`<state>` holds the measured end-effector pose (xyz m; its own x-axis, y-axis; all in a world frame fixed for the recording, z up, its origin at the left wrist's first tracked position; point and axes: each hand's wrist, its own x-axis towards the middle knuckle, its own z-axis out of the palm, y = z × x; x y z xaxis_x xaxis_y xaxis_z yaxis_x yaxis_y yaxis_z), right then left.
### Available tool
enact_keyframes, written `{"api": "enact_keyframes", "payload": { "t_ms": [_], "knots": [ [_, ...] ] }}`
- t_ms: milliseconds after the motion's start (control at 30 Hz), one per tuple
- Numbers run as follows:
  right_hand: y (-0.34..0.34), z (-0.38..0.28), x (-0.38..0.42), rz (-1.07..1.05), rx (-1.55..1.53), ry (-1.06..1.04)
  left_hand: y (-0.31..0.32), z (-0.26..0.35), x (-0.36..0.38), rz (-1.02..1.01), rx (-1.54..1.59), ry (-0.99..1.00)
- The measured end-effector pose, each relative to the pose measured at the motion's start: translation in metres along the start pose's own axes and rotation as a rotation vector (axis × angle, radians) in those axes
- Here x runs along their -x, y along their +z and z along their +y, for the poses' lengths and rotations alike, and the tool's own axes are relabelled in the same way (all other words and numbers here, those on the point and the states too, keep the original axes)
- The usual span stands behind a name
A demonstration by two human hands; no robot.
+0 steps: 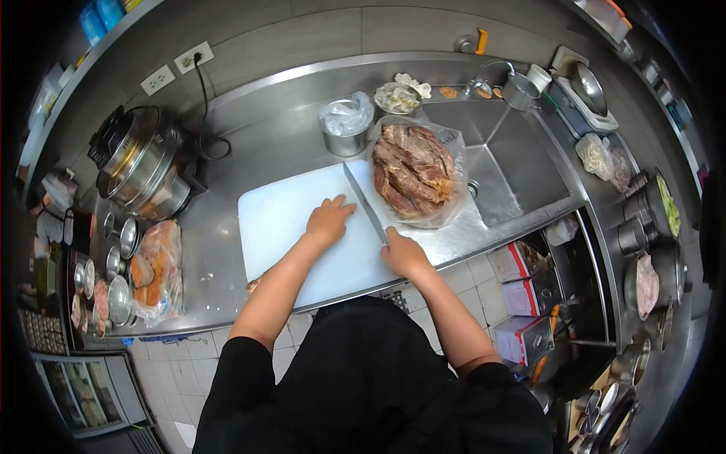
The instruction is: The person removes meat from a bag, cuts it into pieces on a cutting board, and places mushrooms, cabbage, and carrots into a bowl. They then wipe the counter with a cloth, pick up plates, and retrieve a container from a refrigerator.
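The right hand (406, 256) grips a knife (367, 201) at the cutting board's (276, 219) 3 o'clock, blade pointing toward 11, while the left hand (329, 217) rests open, fingers spread, on the board. From the board's middle, a clear bag (460, 166) lies around large dark meat (414, 170) at 2 o'clock; a metal pot (345, 144) just past 12 holds a crumpled bag (346, 117), and a bowl (415, 108) at 1, pale scraps (395, 97).

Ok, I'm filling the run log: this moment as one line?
left hand: on cutting board | right hand: holding knife | meat: plastic showing around edges
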<state>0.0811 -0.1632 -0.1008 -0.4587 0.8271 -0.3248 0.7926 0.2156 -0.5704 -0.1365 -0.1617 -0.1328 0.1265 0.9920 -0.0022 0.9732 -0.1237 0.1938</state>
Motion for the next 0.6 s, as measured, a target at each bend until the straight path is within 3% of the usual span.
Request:
{"api": "enact_keyframes", "payload": {
  "t_ms": [167,267,367,467,533,600],
  "knots": [
    [0.000,0.001,-0.001,0.000,0.016,-0.002,0.012,-0.005,-0.011,-0.097,0.020,-0.006],
    [0.001,0.002,0.000,-0.002,0.007,-0.007,0.021,-0.026,-0.008,0.009,0.076,-0.016],
    [0.005,0.002,0.000,0.008,-0.007,-0.011,0.021,-0.046,-0.011,0.037,0.687,-0.248],
    [0.006,0.001,0.001,0.008,0.013,-0.036,-0.030,-0.007,-0.035,-0.041,0.842,-0.225],
    [0.006,-0.002,0.001,0.001,0.035,-0.052,-0.064,0.037,-0.055,0.005,0.804,-0.052],
    [0.005,-0.004,0.002,-0.008,0.042,-0.047,-0.056,0.062,-0.085,0.053,0.819,0.085]
  ]
}}
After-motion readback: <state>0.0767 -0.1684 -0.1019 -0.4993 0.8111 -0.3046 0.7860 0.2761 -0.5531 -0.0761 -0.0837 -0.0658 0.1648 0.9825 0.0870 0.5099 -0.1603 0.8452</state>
